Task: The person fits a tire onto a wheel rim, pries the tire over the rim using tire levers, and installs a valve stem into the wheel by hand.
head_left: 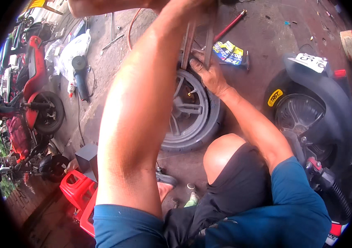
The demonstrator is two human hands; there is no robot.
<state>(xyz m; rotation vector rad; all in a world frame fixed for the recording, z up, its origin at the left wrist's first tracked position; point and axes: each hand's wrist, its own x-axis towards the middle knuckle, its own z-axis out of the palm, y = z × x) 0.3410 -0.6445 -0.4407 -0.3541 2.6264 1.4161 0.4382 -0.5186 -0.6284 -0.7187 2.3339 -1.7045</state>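
My left arm reaches to the top edge, where my left hand (198, 5) is blurred and partly cut off, its fingers unclear. Just below it, two flat metal bars like tyre levers (189, 43) run down to the far edge of a grey spoked wheel (200, 109). My right hand (215, 78) is closed about the lower end of the right-hand bar, thumb beside the left one. A black tyre (214, 126) surrounds the wheel, which lies flat on the ground. A brass-coloured valve stem (191, 94) sticks up inside the rim. My left forearm hides the wheel's left side.
A scooter's rear wheel (300, 111) and mudguard stand at right. Red stools (77, 188) and a red motorcycle (35, 78) are at left, an angle grinder (80, 78) between. A blue-yellow packet (229, 53) lies beyond the wheel. Another bare limb (110, 6) crosses the top.
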